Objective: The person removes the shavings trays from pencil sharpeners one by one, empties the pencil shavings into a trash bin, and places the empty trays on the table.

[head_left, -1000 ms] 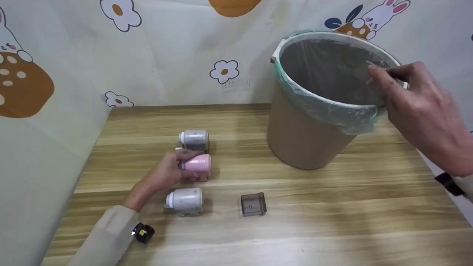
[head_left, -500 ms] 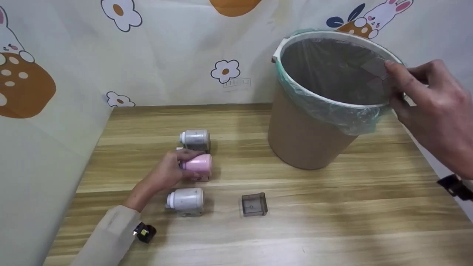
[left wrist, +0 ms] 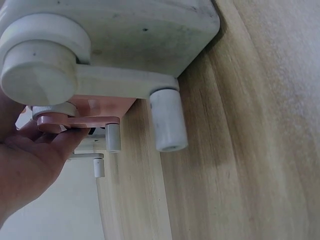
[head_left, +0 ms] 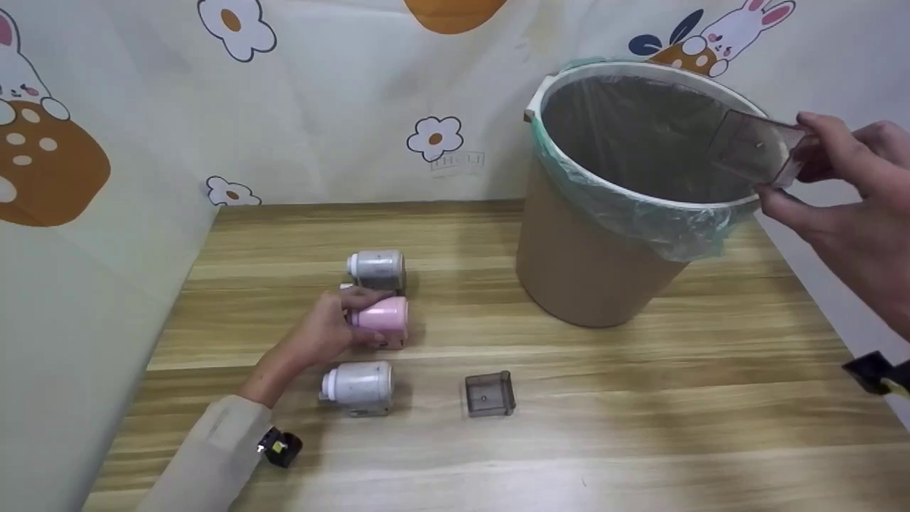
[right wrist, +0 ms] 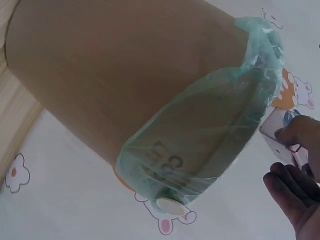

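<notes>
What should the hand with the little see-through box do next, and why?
I'd probably move the see-through box away from the bin and over to the pink machine. The right hand holds the box by the bin's rim, I see nothing inside it, and the left hand grips the pink machine, maybe where the box fits.
</notes>
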`<action>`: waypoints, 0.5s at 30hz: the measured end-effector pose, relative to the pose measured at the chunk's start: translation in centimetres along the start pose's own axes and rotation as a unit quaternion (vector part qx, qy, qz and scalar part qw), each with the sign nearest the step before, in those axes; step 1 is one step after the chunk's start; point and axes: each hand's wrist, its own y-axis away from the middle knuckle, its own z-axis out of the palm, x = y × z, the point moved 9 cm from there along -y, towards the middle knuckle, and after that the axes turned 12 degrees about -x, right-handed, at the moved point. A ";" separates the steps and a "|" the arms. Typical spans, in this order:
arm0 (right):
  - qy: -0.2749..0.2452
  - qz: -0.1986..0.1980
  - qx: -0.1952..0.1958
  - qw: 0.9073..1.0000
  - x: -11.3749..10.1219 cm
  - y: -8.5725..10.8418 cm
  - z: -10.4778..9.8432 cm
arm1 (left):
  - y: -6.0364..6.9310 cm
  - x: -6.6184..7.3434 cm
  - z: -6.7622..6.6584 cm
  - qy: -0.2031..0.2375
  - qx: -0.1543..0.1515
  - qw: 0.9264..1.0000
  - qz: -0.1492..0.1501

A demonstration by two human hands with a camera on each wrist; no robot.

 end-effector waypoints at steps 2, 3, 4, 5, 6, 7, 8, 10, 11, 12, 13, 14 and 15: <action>-0.021 0.012 0.000 1.000 0.3 0.0 0.0 | 0.0 -0.1 0.0 0.003 -0.001 1.000 -0.006; -0.033 0.016 0.001 0.999 0.4 0.0 0.0 | 0.0 -0.1 0.0 0.002 -0.001 1.000 -0.004; -0.045 0.019 0.002 0.999 0.4 0.0 0.1 | -0.1 -0.1 0.0 0.001 -0.001 1.000 -0.004; -0.058 0.021 0.004 0.998 0.5 0.0 0.1 | -0.1 0.0 0.0 0.004 -0.001 1.000 -0.005; -0.069 0.024 0.004 0.997 0.6 0.1 0.2 | -0.1 -0.1 0.0 0.008 -0.002 1.000 -0.006; -0.083 0.025 0.006 0.996 0.6 0.2 0.2 | -0.1 0.0 0.0 0.007 -0.001 1.000 -0.003; -0.094 0.026 0.007 0.995 0.6 0.3 0.2 | -0.1 0.0 0.0 0.007 0.000 1.000 -0.001; -0.113 0.029 0.006 0.993 0.6 0.4 0.3 | -0.1 0.0 0.0 0.014 0.000 1.000 0.001; -0.121 0.032 0.007 0.992 0.6 0.6 0.4 | 0.0 0.0 0.0 0.015 0.000 1.000 0.002; -0.126 0.034 0.006 0.991 0.5 0.7 0.4 | 0.0 0.0 0.0 0.012 0.001 1.000 0.003; -0.130 0.036 0.005 0.991 0.4 0.9 0.5 | 0.0 0.0 0.0 0.009 0.002 1.000 0.003; -0.132 0.037 0.005 0.991 0.3 1.0 0.6 | 0.0 0.0 0.0 0.010 0.002 1.000 0.003; -0.133 0.037 0.004 0.990 0.2 1.1 0.6 | 0.0 0.1 0.0 0.009 0.003 1.000 0.005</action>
